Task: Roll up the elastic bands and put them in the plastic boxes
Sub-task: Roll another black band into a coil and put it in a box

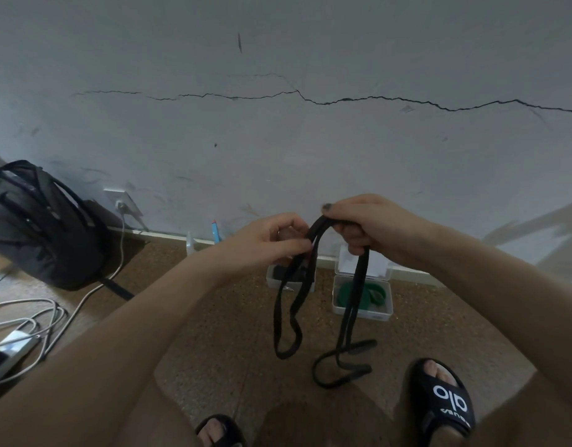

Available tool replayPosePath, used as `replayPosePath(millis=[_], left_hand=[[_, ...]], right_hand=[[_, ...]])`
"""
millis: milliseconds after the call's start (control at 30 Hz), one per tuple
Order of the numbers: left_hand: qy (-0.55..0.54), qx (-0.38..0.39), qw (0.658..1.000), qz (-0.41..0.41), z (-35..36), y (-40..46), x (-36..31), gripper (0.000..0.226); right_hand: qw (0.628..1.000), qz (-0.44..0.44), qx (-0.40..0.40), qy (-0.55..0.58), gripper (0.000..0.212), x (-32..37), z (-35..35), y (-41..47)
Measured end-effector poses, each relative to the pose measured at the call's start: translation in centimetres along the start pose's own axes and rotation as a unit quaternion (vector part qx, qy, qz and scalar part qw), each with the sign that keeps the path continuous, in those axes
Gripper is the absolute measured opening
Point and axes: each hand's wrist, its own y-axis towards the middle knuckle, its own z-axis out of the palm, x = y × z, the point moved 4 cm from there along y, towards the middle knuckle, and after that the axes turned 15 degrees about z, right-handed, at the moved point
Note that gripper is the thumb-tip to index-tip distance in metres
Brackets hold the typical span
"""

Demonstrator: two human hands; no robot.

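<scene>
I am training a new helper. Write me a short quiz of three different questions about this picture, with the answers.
1. True or false: the black band is already rolled up.
2. Which colour is the band inside the open plastic box? A red, B green, C yellow.
3. Which hand holds the top of the black band?

Key:
1. False; it hangs in loose loops.
2. B, the green band.
3. Both: left hand and right hand.

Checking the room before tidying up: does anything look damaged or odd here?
Yes: a long jagged crack runs across the wall above the plastic boxes. A tangle of cables lies on the floor at left.
</scene>
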Motion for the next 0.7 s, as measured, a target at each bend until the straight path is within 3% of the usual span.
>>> replayPosePath(millis=[200,367,533,700], left_hand=[[0.115,0.114,0.985,-0.064,0.5,-0.9,3.8,0.026],[0.144,0.1,0.981,-0.085,1.5,-0.4,6.1,0.032],[0.237,0.055,0.968,-0.053,3.0,0.2,7.8,0.032],[0.282,0.016,0.958,-0.052,3.8,-0.1,9.4,0.016]], right_hand=[[0.996,0.013,-0.065,0.061,0.032,-0.2,-1.2,0.1],[0.996,0.025,-0.066,0.06,0.031,-0.8,-1.0,0.4],[0.994,0.028,-0.072,0.075,0.029,-0.7,-1.0,0.5],[0.992,0.019,-0.087,0.087,0.03,-0.5,-1.2,0.3]])
